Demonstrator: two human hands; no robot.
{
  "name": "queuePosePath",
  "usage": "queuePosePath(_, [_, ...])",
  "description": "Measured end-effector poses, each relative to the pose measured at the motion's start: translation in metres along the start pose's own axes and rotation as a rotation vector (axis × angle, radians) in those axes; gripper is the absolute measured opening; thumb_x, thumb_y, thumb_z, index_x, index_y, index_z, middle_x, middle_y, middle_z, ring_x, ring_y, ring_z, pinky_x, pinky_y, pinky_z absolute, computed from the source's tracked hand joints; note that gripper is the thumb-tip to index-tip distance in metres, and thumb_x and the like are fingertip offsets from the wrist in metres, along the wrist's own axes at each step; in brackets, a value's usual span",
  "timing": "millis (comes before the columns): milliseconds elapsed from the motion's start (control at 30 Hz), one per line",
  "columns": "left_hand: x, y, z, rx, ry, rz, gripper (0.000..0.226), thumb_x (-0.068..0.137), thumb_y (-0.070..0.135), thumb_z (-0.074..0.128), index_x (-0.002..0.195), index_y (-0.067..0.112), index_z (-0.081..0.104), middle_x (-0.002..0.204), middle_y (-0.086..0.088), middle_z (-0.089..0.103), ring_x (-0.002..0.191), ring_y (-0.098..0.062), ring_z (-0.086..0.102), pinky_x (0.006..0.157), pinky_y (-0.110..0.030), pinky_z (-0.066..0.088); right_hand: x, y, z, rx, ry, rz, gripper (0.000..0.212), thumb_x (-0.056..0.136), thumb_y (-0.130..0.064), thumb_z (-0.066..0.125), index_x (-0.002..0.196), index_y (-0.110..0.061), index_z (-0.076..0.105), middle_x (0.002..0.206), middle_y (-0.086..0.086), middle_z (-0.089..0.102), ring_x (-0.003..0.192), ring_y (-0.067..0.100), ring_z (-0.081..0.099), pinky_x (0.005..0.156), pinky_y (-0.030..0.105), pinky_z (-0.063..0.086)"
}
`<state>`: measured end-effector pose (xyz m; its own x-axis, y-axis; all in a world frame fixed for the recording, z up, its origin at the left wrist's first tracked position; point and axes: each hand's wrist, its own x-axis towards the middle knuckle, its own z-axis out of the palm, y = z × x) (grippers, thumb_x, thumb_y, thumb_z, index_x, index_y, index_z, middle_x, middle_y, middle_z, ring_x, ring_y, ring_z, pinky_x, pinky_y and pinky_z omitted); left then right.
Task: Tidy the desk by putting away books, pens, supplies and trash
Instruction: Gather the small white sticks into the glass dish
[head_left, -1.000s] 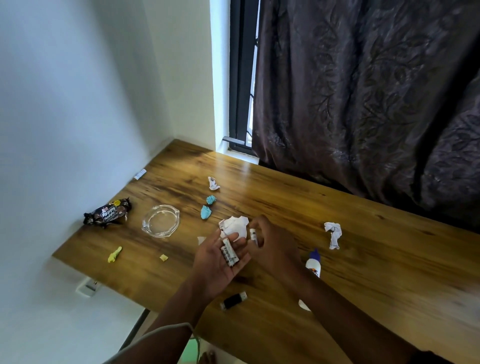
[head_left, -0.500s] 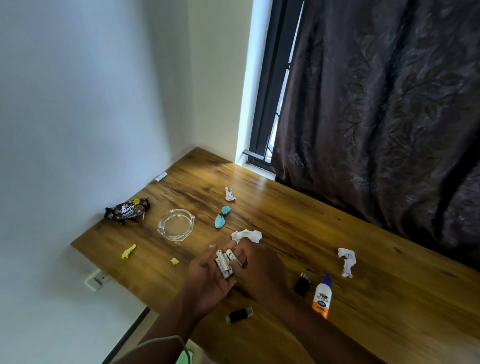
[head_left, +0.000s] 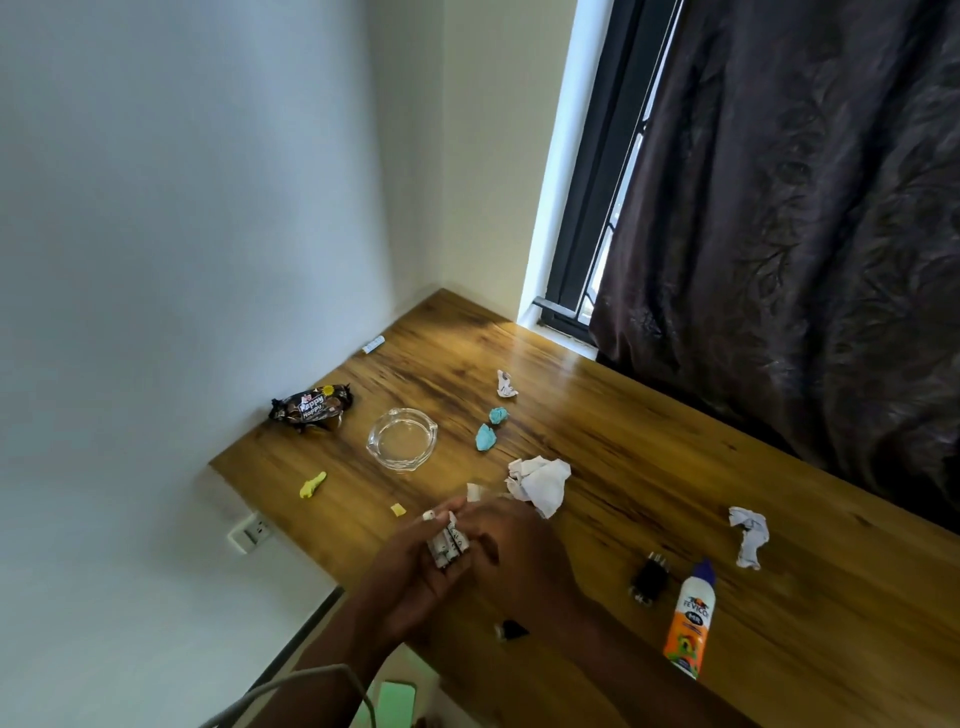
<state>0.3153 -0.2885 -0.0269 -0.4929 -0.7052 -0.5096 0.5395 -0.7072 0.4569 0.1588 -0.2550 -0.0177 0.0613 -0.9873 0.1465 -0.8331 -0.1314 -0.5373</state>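
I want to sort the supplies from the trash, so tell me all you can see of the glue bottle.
The orange plastic glue bottle has a white shoulder, a blue pointed cap and a printed label reading Fevicol. The cap is on. It lies on its side on the brown wooden desk, cap toward the window, near the front edge. Nothing touches it but the desk; a small black plug lies just beside it, apart.

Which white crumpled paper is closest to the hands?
The big white wad just beyond the right hand; the other two white ones lie far off by the glue bottle and window.

white paper wads 3 | blue wads 2 | yellow scraps 2 | glue bottle 1 | ashtray 1
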Motion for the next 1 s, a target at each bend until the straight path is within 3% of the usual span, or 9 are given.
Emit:
queuePosePath(67, [-0.002,0.000,-0.012,-0.022,0.004,-0.015,0.048,0.093,0.008,0.065,0.140,0.000,0.056,0.140,-0.024,0.060,0.121,-0.036,0.065,0.103,-0.048,0.050,-0.004,0.000,0.004,0.052,0.023,-0.003,0.028,0.094,-0.024,0.052,0.107,-0.024,0.077,0.108,-0.008,0.074,0.098,0.002,0.062,0.091,0.018,0.050])
queuePosePath(133, [-0.003,0.001,-0.022,-0.057,0.030,-0.017,0.046,0.097,0.004,0.051,0.142,0.000,0.050,0.139,-0.027,0.060,0.125,-0.041,0.062,0.103,-0.053,0.050,-0.008,0.005,0.009,0.075,0.072,0.054,0.027,0.095,-0.027,0.051,0.100,-0.024,0.078,0.101,-0.006,0.075,0.091,0.003,0.063,0.087,0.022,0.054])
queuePosePath(233, [-0.007,0.006,-0.030,-0.074,0.074,-0.005,0.047,0.096,0.002,0.047,0.143,-0.002,0.050,0.136,-0.029,0.061,0.123,-0.043,0.063,0.099,-0.055,0.053,-0.008,0.017,0.009,0.018,0.097,0.186,0.020,0.096,-0.022,0.059,0.103,-0.024,0.077,0.103,-0.006,0.075,0.092,0.006,0.065,0.083,0.028,0.058])
queuePosePath(500, [-0.007,0.016,-0.036,-0.131,0.122,-0.019,0.050,0.093,0.005,0.044,0.143,-0.002,0.049,0.136,-0.030,0.061,0.123,-0.044,0.062,0.097,-0.059,0.052,-0.008,0.044,0.003,-0.109,0.085,0.362,0.022,0.098,-0.020,0.062,0.115,-0.029,0.073,0.107,-0.008,0.071,0.091,0.005,0.063,0.073,0.019,0.055])
queuePosePath(700, [0.002,0.020,-0.033,-0.187,0.117,-0.039,0.049,0.097,0.012,0.038,0.143,-0.002,0.050,0.137,-0.032,0.059,0.123,-0.048,0.061,0.098,-0.058,0.054,-0.008,0.044,0.005,-0.168,0.078,0.324,0.025,0.098,-0.026,0.062,0.122,-0.028,0.071,0.111,-0.005,0.070,0.094,0.007,0.063,0.072,0.014,0.046])
queuePosePath(867, [0.011,0.029,-0.031,-0.244,0.098,-0.052,0.052,0.100,0.017,0.032,0.143,-0.007,0.048,0.138,-0.034,0.057,0.131,-0.050,0.053,0.107,-0.056,0.042,0.004,0.040,0.007,-0.167,0.114,0.213,0.020,0.094,-0.023,0.066,0.111,-0.026,0.074,0.102,-0.005,0.071,0.087,0.008,0.064,0.069,0.016,0.048])
queuePosePath(1000, [0.018,0.042,-0.029,-0.250,0.097,-0.024,0.053,0.099,0.020,0.032,0.143,-0.006,0.048,0.139,-0.034,0.056,0.132,-0.048,0.053,0.104,-0.056,0.046,0.036,0.038,0.009,-0.121,0.135,0.092,0.020,0.093,-0.021,0.059,0.107,-0.025,0.073,0.102,-0.007,0.072,0.090,0.005,0.063,0.074,0.019,0.053])
